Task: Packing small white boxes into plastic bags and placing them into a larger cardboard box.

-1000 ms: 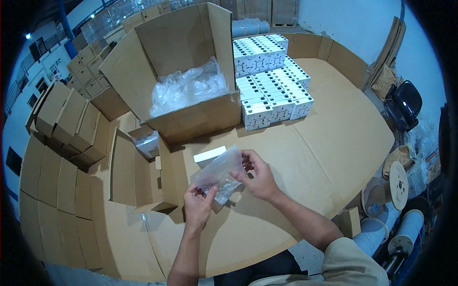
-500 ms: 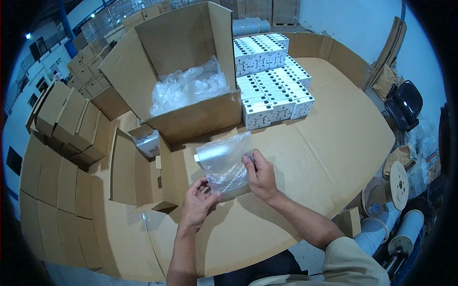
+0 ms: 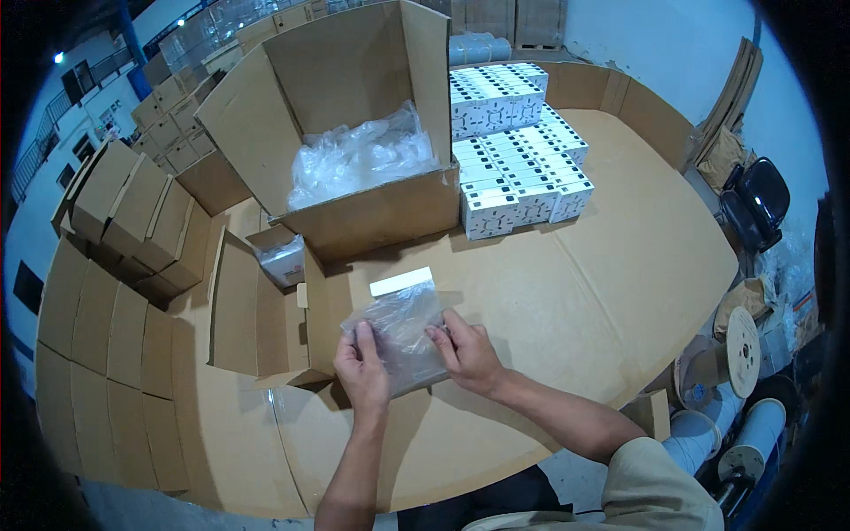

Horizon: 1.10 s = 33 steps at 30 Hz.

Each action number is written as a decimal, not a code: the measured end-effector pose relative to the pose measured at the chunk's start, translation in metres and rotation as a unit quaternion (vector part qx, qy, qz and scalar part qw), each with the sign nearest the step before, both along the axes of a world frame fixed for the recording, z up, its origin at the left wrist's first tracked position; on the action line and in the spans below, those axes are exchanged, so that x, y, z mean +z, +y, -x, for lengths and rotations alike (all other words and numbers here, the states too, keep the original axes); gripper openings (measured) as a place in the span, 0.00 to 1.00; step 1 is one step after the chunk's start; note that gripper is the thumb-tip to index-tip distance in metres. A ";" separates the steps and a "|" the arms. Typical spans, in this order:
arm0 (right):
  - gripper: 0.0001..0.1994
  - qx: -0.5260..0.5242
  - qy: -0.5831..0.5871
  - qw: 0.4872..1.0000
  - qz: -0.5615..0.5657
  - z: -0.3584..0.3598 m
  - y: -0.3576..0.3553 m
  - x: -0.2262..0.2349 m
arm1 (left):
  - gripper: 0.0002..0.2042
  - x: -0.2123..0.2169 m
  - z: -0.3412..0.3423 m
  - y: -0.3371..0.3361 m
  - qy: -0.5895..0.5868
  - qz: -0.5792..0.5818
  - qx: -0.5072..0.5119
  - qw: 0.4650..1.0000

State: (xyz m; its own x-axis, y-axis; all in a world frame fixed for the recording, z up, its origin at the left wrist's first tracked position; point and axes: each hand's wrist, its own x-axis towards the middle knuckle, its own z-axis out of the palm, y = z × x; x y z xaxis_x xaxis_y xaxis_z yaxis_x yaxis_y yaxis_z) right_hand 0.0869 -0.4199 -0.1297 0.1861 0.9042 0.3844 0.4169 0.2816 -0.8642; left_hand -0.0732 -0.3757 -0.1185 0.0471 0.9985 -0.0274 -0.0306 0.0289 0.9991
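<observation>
Left fingers (image 3: 366,339) clamped on the left side of a clear bag (image 3: 403,341), right fingers (image 3: 459,333) pinching its right side, the bag spread between them over the desk (image 3: 575,310)! A white box (image 3: 401,282) shows past the bag's far edge. Just left, a small carton (image 3: 235,310) stands open; beyond, a big carton (image 3: 390,211) holds crumpled plastic (image 3: 363,159), stacked boxes (image 3: 527,195) right beside it.

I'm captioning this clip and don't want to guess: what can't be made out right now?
In the head view:
- White box: near side, behind the plastic bag.
- Big carton: floor, under the clear plastic pile.
- Stacked boxes: leftward extent, behind the carton's flap.
- Left forearm: cut off by the lower edge.
</observation>
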 end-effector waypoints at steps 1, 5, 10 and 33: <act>0.07 0.025 -0.006 0.999 0.021 0.003 -0.001 -0.001 | 0.13 0.001 -0.003 0.002 -0.015 -0.041 0.063 0.997; 0.06 0.038 0.004 0.999 0.018 0.008 -0.001 -0.001 | 0.17 -0.001 -0.001 0.006 0.061 -0.148 0.160 0.974; 0.09 0.032 0.068 0.994 0.077 0.004 -0.006 0.015 | 0.17 0.000 0.001 0.004 0.087 -0.176 0.160 0.967; 0.15 -0.130 0.098 0.987 -0.003 0.001 0.008 -0.001 | 0.15 -0.009 -0.012 -0.001 0.065 -0.121 0.093 0.986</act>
